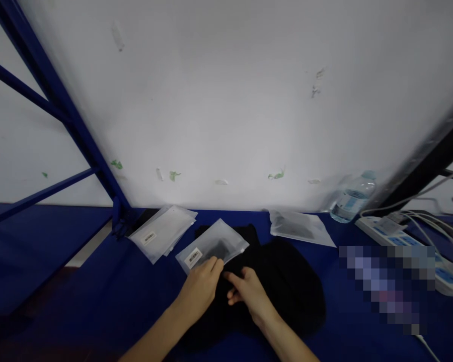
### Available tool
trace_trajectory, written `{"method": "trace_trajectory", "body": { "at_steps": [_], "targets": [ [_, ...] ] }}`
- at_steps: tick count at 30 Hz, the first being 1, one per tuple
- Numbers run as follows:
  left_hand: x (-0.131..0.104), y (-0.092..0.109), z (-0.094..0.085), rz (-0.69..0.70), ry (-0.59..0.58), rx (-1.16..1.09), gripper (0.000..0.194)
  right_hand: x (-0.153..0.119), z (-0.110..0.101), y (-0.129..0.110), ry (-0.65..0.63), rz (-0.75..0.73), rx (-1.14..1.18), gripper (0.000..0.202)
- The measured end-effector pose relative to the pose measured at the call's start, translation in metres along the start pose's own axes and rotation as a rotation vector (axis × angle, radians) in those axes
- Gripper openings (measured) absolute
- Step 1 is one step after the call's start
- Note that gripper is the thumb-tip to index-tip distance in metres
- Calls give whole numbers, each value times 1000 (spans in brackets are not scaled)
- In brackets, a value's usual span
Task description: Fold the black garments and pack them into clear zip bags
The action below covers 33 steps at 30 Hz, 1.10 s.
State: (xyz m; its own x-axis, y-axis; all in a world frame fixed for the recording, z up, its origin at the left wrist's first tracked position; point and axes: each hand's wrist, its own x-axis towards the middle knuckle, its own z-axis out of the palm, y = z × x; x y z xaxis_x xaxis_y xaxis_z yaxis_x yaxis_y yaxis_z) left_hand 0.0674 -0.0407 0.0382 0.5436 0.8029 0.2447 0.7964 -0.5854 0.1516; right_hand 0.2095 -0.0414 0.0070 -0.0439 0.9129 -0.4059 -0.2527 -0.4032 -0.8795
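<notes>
A frosted zip bag [230,242] with a barcode label lies on black fabric [290,286] on the blue table, something dark showing inside it. My left hand [202,281] is at the bag's lower edge, its fingers pressed together; what they grip is too small to make out. Just right of it, over the black fabric, is my right hand [249,291], thumb and forefinger stretched toward the left hand and the other fingers curled. Its fingers are apart, and nothing shows between them.
More frosted bags [166,229] lie at the left, and another bag [300,226] lies behind the fabric. A water bottle [351,198], a power strip [381,234] with cables and a blurred item [385,286] are at the right. Behind stands a white panel [219,100].
</notes>
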Motion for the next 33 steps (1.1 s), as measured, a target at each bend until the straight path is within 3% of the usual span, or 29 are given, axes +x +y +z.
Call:
{"method": "trace_trajectory", "body": {
  "at_steps": [4, 8, 10, 13, 15, 18, 20, 25, 27, 33],
  "targets": [
    [2, 8, -8, 45, -62, 25, 27, 12, 18, 4, -71, -57, 28, 29],
    [-3, 2, -3, 21, -32, -7, 24, 13, 24, 4, -144, -157, 165, 35],
    [-7, -7, 3, -9, -46, -25, 21, 9, 14, 2, -229, -138, 163, 36],
    [-13, -17, 11, -35, -80, -42, 19, 1, -18, -6, -316, -67, -67, 38],
    [-16, -20, 15, -25, -92, -51, 17, 0, -45, -17, -233, -106, -279, 38],
    [-18, -19, 18, 2, -110, -73, 16, 8, -76, -32, 95, -378, -540, 26],
    [-17, -16, 17, -1, -119, -81, 17, 15, -86, -37, 182, -524, -678, 18],
    [0, -4, 13, 36, -53, 16, 13, 25, -79, -34, 8, -682, -976, 37],
    [12, 1, 13, 74, -13, 76, 5, 24, -75, -32, 9, -705, -1077, 38],
    [35, 5, 16, 54, 7, 209, 24, 24, -74, -29, 44, -761, -1211, 32]
  ]
}}
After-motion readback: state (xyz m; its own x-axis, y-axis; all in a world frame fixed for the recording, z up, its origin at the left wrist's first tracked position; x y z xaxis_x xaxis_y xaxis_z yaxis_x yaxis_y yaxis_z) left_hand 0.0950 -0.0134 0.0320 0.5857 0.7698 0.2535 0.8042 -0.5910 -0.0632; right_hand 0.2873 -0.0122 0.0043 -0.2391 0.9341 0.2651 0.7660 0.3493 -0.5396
